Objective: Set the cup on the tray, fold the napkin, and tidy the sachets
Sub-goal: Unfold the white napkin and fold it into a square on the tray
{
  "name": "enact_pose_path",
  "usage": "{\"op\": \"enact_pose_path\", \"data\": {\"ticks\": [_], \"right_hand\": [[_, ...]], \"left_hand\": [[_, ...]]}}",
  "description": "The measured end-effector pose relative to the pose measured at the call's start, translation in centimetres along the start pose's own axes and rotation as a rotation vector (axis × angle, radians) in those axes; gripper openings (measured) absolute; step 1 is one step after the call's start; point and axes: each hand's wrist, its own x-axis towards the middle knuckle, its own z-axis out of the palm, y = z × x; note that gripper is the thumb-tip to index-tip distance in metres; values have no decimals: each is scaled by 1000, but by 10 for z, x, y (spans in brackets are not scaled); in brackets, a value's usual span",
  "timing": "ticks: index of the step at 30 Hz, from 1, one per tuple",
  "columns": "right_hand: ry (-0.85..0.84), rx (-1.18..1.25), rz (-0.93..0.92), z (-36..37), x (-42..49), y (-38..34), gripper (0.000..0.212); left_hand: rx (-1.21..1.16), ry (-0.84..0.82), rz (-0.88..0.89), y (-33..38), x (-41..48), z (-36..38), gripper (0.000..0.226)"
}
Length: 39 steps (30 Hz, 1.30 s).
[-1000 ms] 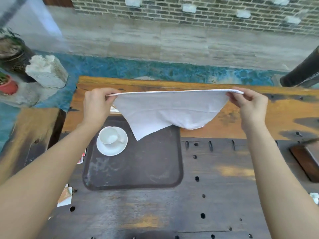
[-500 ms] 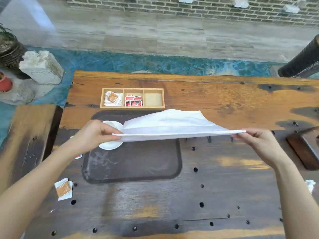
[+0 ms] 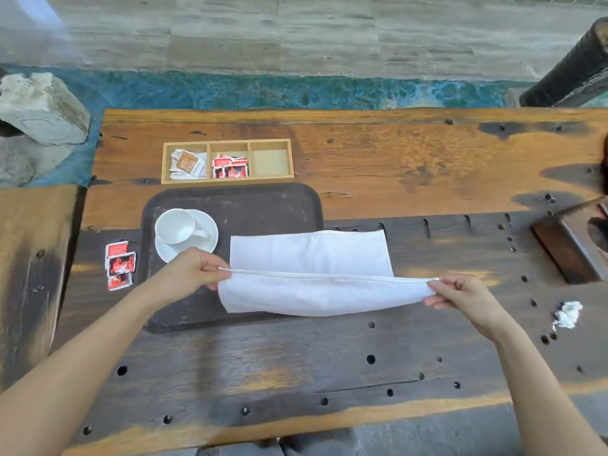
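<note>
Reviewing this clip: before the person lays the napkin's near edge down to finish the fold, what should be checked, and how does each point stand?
1. Both corners pinched: left hand and right hand each grip an end of the napkin: ok.
2. Held edge level and taut: ok.
3. Far half lies flat: ok.
4. Cup clear of the napkin: ok, apart.
5. Napkin fully on the tray: not ok, its right part overhangs the table.
6. Corners aligned: cannot tell.
</note>
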Motion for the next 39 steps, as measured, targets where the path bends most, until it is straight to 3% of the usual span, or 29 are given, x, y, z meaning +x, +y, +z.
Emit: {"op": "enact_pose_path", "data": {"ticks": [5, 11, 14, 24, 32, 39], "right_hand": [[134, 3, -64, 18, 25, -3, 7], [163, -6, -112, 33, 70, -15, 27], [190, -40, -104, 39, 89, -25, 25], [308, -132, -51, 50, 143, -38, 18], [330, -186, -12, 59, 174, -39, 27], [336, -273, -50, 61, 192, -33, 19]], "left_hand": [[-144, 257, -146, -8, 22, 16, 9], [-122, 483, -248, -10, 39, 25, 10], [-88, 548, -269, -8, 48, 25, 9], [524, 487, -230, 14, 84, 26, 24], [595, 435, -332, 20, 113, 22, 28], [657, 387, -339, 14, 127, 25, 27]]}}
